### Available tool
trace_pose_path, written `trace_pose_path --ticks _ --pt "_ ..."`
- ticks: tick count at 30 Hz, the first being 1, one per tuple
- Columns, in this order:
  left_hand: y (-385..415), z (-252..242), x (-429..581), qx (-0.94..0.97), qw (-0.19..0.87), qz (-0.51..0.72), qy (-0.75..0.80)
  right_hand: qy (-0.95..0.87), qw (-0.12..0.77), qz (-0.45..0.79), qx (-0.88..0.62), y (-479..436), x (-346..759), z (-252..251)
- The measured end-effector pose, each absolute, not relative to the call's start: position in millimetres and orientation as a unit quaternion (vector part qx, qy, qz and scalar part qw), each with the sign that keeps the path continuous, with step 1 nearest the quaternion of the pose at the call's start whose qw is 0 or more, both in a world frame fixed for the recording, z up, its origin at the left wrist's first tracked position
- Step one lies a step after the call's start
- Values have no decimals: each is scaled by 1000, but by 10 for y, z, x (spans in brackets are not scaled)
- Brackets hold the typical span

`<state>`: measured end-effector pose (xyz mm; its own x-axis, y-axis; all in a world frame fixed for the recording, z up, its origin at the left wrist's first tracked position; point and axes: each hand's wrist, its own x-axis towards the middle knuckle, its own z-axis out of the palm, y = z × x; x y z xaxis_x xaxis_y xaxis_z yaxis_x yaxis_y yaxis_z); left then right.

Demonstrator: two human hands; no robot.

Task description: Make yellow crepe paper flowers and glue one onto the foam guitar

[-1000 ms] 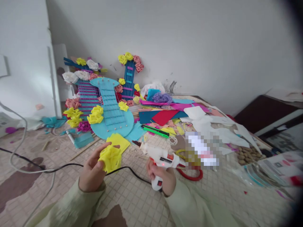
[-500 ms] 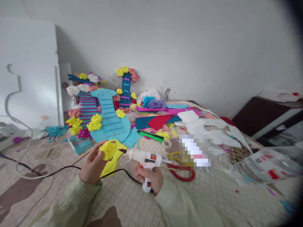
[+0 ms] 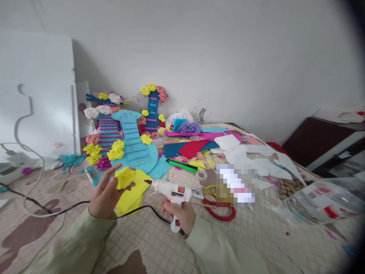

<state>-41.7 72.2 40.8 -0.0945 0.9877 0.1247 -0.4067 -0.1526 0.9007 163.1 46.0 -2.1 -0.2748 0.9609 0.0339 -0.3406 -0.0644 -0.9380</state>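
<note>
A yellow paper flower (image 3: 125,178) rests in the fingers of my left hand (image 3: 105,196), raised over the left part of the table. My right hand (image 3: 182,215) is wrapped round the handle of a white hot glue gun (image 3: 171,191) with a small red light lit. Its dark nozzle points left toward the flower, with a gap between them. Yellow crepe paper (image 3: 132,196) lies flat beneath and beside the flower. Just behind stands a light-blue guitar-shaped piece (image 3: 134,144) with strings across it and yellow flowers at its sides.
More flower-trimmed pieces (image 3: 153,110) lean at the wall. A green utility knife (image 3: 182,165), red-handled scissors (image 3: 222,217) and coloured sheets (image 3: 192,148) lie behind the glue gun. At right lies a clear plastic bottle (image 3: 322,201). A black cord (image 3: 142,207) crosses the table near my hands.
My left hand has moved slightly left with the yellow flower, away from the nozzle, and its fingers have spread somewhat. My right hand and the glue gun have hardly moved. The view has shifted slightly.
</note>
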Motion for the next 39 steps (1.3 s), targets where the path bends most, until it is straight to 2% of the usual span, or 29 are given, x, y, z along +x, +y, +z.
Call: trace_pose_path --ticks 18,24,34,39 --pt "862 534 -440 419 561 605 378 -415 558 625 -355 549 1650 -52" --pt "836 531 -443 437 535 589 419 -402 571 626 -348 560 1650 -45" --pt "1076 508 -461 610 314 523 506 -232 653 619 -370 700 1679 -66" --pt "1495 602 -276 684 132 443 563 -151 683 607 -377 832 1755 -82"
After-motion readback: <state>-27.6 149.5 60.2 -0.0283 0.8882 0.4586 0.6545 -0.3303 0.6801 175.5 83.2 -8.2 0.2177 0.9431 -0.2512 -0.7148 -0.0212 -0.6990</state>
